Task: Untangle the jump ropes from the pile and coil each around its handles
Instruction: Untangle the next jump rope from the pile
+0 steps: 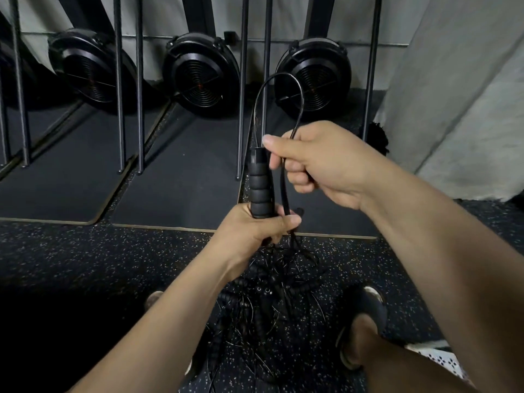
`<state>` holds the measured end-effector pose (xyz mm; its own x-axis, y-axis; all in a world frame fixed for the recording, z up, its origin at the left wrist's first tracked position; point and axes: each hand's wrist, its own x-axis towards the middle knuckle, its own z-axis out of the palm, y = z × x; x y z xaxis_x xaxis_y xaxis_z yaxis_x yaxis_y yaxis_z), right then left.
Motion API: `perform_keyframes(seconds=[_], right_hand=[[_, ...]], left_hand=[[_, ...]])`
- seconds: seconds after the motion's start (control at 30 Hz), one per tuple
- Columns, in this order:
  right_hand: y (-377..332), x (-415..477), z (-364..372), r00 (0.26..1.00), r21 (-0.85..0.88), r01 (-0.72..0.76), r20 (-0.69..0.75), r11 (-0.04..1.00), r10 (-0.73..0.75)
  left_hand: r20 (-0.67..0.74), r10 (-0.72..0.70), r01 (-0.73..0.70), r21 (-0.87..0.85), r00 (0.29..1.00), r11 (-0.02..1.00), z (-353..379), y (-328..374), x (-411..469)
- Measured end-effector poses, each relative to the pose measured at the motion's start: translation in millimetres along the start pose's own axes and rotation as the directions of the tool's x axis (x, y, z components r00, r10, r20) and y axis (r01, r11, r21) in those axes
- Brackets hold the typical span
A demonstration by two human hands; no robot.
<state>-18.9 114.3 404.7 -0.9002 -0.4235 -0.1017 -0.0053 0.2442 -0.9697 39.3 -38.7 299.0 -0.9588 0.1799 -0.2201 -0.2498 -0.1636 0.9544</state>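
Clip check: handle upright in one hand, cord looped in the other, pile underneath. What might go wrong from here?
1. Strands run from under the left hand down into the pile, so winding may drag up or tighten that tangle.
2. The cord loop arches stiffly above the right hand; a loosened grip might let it spring away from the handle.

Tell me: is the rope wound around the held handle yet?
Not wound. The rope arcs in a loose loop above the bare handle, gripped upright by the left hand; the right hand holds the rope.
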Motion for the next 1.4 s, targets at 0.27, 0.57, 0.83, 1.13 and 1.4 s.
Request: perform_keyframes(seconds=[0.27,0.57,0.83,1.13,1.4], right_hand=[[55,-24,-10,0.982,-0.270,-0.112,0.115,0.956,0.148],[126,-37,24,0.999,-0.538,0.021,0.037,0.843,-0.001],[49,-29,-5,0.982,-0.207,0.082,-0.150,0.975,-0.114],[3,-14,-22,0.962,0.262,0.165,-0.255,0.951,-0.097],[58,-41,-10,0.974,-0.404,-0.111,0.135,0.908,0.180]], left_hand=[[-0.030,0.102,-0.103,-0.046,0.994,0.994,-12,6,-3],[-0.077,0.092,-0.097,-0.065,0.993,0.993,-16,7,0],[-0.006,0.022,-0.021,0.046,1.000,0.999,-15,7,-2],[0.043,0.002,-0.005,0.061,0.999,0.998,-5,-7,-1],[0.002,0.092,-0.092,0.011,0.996,0.996,-9,1,-1]])
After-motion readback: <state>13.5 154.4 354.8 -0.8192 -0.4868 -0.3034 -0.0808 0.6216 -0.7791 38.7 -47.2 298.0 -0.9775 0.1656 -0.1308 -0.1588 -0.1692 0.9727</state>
